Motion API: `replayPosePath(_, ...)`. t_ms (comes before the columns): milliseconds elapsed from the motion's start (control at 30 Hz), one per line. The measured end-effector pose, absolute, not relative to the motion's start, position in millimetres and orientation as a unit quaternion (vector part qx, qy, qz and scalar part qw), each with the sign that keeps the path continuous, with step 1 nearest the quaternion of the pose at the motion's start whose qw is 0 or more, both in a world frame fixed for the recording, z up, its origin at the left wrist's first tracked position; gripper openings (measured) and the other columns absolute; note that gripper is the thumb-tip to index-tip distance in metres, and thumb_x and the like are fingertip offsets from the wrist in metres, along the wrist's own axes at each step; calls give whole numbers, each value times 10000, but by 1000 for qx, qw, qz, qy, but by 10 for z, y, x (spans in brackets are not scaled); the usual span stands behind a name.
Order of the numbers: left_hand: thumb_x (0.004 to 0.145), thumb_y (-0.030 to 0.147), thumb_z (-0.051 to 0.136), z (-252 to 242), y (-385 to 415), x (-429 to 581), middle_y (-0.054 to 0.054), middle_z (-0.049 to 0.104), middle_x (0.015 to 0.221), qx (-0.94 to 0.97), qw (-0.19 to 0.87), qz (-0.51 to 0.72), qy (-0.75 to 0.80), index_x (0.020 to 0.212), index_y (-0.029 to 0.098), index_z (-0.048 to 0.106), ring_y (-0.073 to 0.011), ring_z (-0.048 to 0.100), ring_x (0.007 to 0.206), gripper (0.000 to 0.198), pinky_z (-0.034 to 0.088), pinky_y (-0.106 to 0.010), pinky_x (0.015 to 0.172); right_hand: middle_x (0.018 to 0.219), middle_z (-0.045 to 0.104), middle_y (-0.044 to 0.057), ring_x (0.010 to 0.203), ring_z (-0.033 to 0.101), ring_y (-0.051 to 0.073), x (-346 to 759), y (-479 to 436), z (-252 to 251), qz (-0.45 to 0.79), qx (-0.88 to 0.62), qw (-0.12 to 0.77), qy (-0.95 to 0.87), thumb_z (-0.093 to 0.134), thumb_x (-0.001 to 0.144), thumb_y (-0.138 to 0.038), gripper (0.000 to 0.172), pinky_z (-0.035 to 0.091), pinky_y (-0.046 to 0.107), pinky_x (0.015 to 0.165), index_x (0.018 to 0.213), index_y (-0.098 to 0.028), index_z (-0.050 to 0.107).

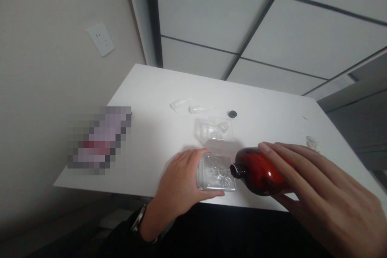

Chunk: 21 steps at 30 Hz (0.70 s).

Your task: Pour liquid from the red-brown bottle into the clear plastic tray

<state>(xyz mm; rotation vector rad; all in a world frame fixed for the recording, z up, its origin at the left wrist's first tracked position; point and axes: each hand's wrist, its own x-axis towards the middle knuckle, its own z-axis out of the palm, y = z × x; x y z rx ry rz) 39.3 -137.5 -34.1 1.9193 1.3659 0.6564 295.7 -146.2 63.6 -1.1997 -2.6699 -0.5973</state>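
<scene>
My left hand (181, 183) is closed around a clear plastic box (214, 172) at the front edge of the table. Coiled, see-through shapes show inside the box; I cannot make out what they are. My right hand (320, 185) grips a dark red bottle (266, 171), tilted on its side. Its uncapped black-threaded neck points left, at the right edge of the box. Whether liquid is coming out cannot be seen clearly. A second clear plastic piece (214, 129) lies just behind the box. Farther back sits a round black cap (232, 114).
On the white table (145, 129), two small clear nozzle-like pieces (198, 109) lie toward the back. A crumpled clear scrap (312, 143) is at the right. A blurred-out pinkish object (102, 137) rests at the left edge. A wall with a socket (101, 39) rises at the left, and a white panelled partition (211, 16) stands behind.
</scene>
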Motion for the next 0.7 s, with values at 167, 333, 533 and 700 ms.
replayPosePath(167, 643, 523, 1016, -355, -1375, 388, -157, 733, 1338, 740, 336, 255, 525, 1360, 190, 603, -399, 700, 1238, 892, 563, -635, 1084, 1364, 692, 138, 1181, 634, 322, 2952, -1457, 639, -196, -394, 80, -894, 513, 1043, -102, 764, 502, 420, 971, 1736, -167, 199)
replayPosePath(333, 648, 531, 1011, -367, -1372, 388, -159, 728, 1350, 740, 338, 258, 521, 1372, 186, 601, -399, 697, 1242, 901, 563, -638, 1078, 1356, 693, 140, 1184, 629, 327, 2948, -1462, 641, -194, -392, 81, -895, 516, 1038, -93, 756, 498, 420, 964, 1731, -156, 221)
replayPosePath(533, 651, 512, 1014, -333, -1372, 392, -145, 726, 1363, 737, 343, 249, 527, 1367, 202, 603, -392, 688, 1256, 883, 551, -626, 1095, 1337, 706, 141, 1171, 637, 325, 2953, -1465, 615, -200, -395, 79, -893, 506, 1045, -106, 719, 503, 422, 976, 1719, -136, 255)
replayPosePath(700, 665, 530, 1000, -340, -1370, 387, -126, 726, 1369, 735, 345, 255, 525, 1381, 232, 591, -388, 689, 1260, 877, 550, -610, 1097, 1357, 703, 154, 1184, 641, 334, 2951, -1464, 618, -191, -396, 70, -895, 540, 1020, -82, 746, 509, 433, 977, 1713, -126, 269)
